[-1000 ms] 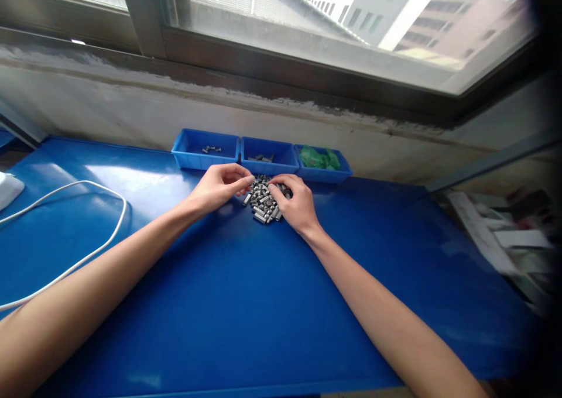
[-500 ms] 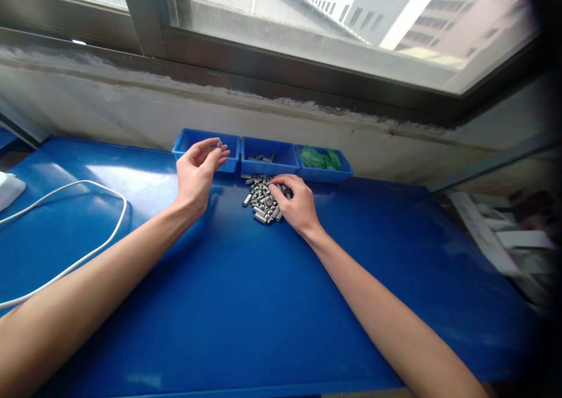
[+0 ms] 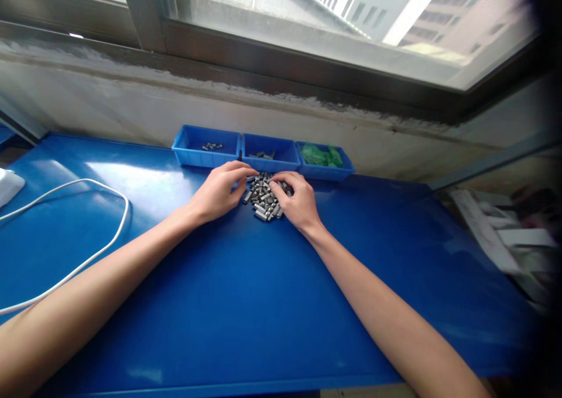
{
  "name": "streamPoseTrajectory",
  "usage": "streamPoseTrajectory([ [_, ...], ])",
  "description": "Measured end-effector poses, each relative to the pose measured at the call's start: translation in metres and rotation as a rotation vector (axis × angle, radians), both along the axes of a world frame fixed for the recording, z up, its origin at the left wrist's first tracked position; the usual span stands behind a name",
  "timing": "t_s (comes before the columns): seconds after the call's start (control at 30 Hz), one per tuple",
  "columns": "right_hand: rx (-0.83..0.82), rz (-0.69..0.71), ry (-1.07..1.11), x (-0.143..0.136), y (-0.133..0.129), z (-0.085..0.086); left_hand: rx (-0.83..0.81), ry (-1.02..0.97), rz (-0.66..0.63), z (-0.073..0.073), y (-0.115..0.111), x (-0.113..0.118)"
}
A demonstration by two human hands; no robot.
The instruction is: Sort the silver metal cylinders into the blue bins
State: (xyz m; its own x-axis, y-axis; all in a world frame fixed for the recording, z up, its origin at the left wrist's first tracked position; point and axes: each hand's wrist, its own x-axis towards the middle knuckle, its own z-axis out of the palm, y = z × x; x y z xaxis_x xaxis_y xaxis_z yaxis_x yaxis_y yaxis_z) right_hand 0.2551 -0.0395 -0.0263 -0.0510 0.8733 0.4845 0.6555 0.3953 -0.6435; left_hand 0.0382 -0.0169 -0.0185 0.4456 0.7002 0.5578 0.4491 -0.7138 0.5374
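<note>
Probably best worked with light, single pinches, the metal pieces [image 3: 262, 202] lie heaped just in front of the bins [image 3: 271, 165], left hand [image 3: 219, 191] at one edge, thumb and fingers parted, right hand [image 3: 298, 202] curled opposite, grip unclear.

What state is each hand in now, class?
Left hand: open, at the pile.
Right hand: curled at the pile; whether it holds anything cannot be told.

Daylight comes through the window [image 3: 307, 44], bleaching the outdoor view toward the top right. Pale glare streaks the far left of the blue worktop [image 3: 246, 304]. The right edge darkens to black, and the clutter [image 3: 522, 237] there is blurred.
</note>
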Motion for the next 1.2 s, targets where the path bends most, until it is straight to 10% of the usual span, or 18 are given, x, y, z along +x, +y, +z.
streamPoseTrajectory([
  [0.2,-0.003,-0.007,0.001,0.000,0.001,-0.001,0.105,0.335,-0.056,-0.015,0.004,-0.006],
  [1.2,0.001,-0.004,0.005,0.000,0.000,-0.001,0.036,0.226,0.061,-0.010,0.006,-0.010],
])
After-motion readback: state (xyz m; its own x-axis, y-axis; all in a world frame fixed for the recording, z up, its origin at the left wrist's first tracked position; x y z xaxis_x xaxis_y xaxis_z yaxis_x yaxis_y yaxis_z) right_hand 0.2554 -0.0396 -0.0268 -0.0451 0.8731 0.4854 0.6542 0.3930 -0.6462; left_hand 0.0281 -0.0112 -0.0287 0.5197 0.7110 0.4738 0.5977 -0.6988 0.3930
